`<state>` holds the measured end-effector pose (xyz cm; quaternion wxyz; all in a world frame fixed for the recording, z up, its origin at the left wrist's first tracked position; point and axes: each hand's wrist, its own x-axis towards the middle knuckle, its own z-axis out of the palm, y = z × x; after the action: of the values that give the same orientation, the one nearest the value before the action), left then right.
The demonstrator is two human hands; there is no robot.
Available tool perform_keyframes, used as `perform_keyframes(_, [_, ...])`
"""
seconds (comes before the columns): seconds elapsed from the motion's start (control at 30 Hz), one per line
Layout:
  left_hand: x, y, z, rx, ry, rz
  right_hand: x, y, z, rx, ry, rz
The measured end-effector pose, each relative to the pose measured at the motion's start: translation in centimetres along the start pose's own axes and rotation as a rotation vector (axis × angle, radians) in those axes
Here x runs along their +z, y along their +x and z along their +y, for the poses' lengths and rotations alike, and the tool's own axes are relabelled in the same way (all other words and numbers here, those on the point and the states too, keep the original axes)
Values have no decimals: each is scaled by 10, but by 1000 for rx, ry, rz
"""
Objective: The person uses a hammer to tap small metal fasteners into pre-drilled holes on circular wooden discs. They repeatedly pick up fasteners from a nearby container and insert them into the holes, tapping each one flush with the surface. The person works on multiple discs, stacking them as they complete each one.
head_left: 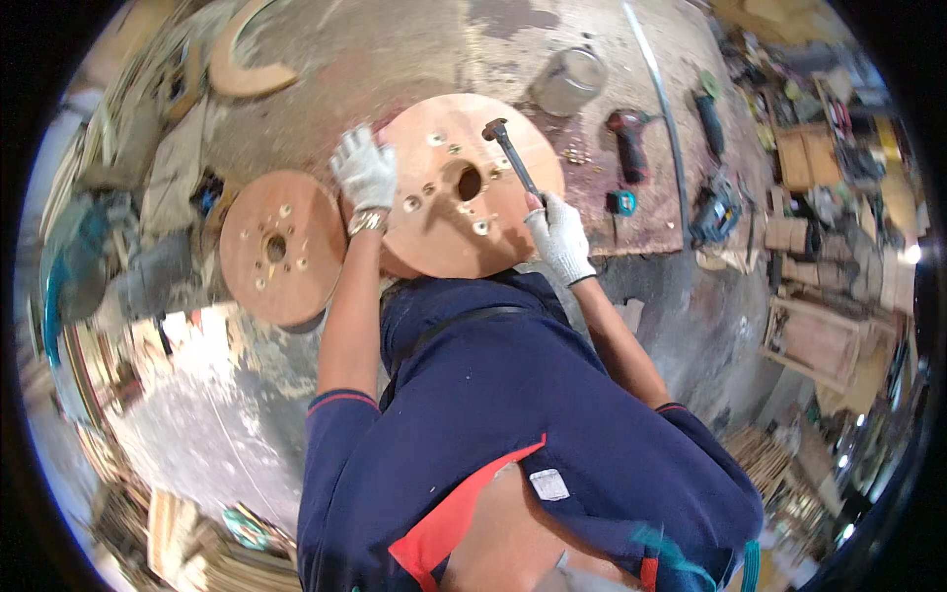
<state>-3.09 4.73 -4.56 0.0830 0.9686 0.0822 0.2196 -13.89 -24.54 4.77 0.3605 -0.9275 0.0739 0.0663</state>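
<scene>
Stained workbench (395, 49) fills the upper part of the head view; clock positions refer to the larger wooden disc (498, 197), lying before the person's waist. Left hand (365, 170), gloved, fingers spread, is at its nine o'clock rim; firm contact cannot be told. Right hand (560, 237), well apart at four o'clock, grips a hammer (515, 161), head toward one o'clock. Step in hand: probably hammer work on this disc; the next stroke calls for clear fingers. Count: one hammer; two discs fully visible, the smaller disc (253, 247) toward eight o'clock; one jar (569, 83) between one and two; one drill (629, 148) near three.
</scene>
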Motion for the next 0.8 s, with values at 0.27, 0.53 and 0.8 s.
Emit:
perform_keyframes(0.27, [-7, 2, 0, 72, -11, -90, 2, 5, 118, 351, 154, 337])
perform_keyframes(0.53, [-13, 2, 0, 51, 15, -193, 14, 83, 183, 301, -44, 493])
perform_keyframes(0.8, [-61, -41, 18, 36, -349, 71, 23, 101, 202, 273, -197, 483])
